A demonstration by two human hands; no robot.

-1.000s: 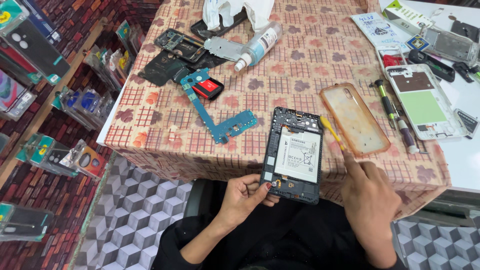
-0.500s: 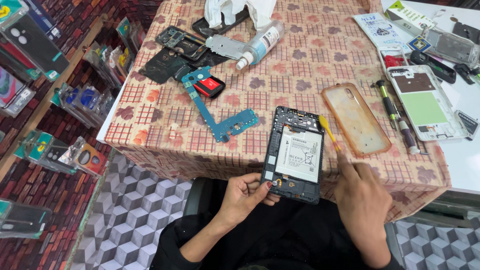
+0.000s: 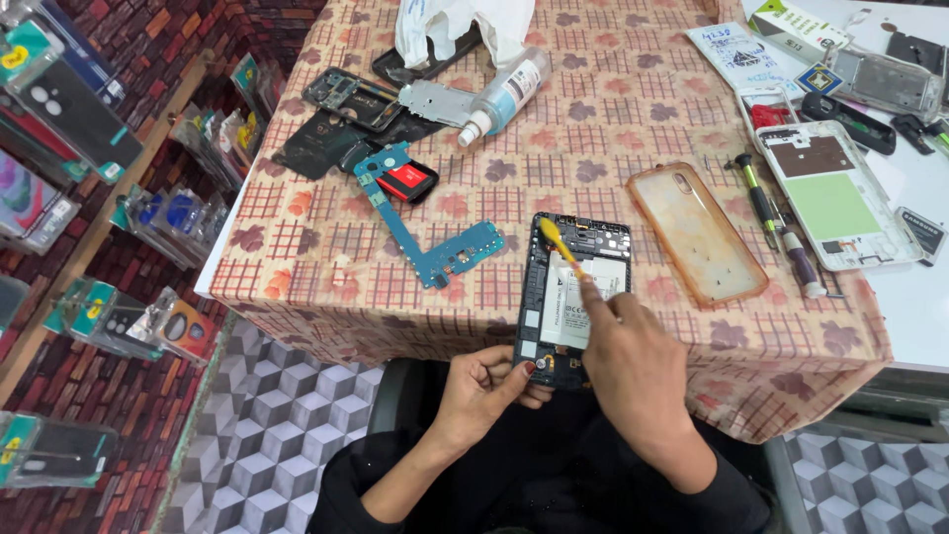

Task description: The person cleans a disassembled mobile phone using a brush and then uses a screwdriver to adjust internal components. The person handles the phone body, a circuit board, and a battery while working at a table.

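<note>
Head view, left hand (image 3: 484, 381) gripping opened tablet (image 3: 573, 297), right hand (image 3: 633, 361) over it

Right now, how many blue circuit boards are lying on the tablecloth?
1. The blue circuit board lies left of the opened tablet that the left hand steadies while the right hand works with a yellow tool. More could be hidden under the white cloth.

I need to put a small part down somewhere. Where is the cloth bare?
Bare cloth lies between the spray bottle and the clear case, and left of the blue board toward the table edge. It is crowded at top left around the black frames, and at right by the screwdrivers.
</note>
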